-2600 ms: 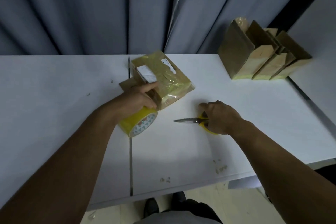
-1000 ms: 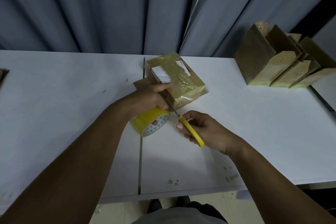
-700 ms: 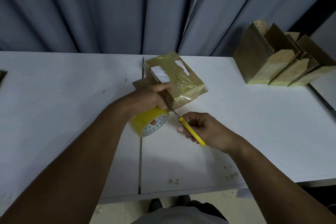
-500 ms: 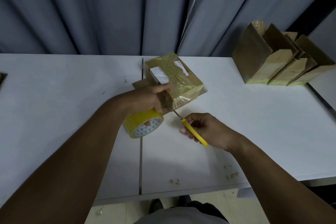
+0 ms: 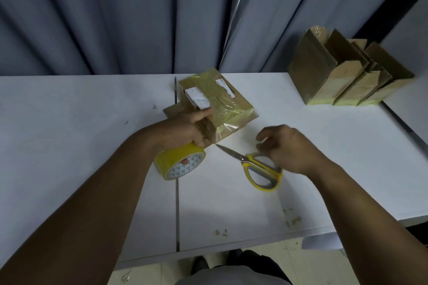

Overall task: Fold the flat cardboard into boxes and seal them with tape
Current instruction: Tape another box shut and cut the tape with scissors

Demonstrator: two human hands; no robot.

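1. Right then, your left hand gripped the yellow tape roll, one fingertip showing through its core. Your thumb lay stretched along the near top edge of the taped box, beside a white label.
2. That taped box sat on the white table toward 12 o'clock from its middle, wrapped in glossy yellowish tape, its near corner just beside the roll.
3. Your right hand hung at 3 o'clock of the roll, fingers loosely curled and blurred over the yellow handles of the scissors; I cannot tell whether they touched.
4. Those scissors lay flat with blades closed, the tip pointing to 10 o'clock, just short of the box's corner.
5. Folded boxes stood in a row at 2 o'clock, well apart, and cardboard scraps lay at 5 o'clock.
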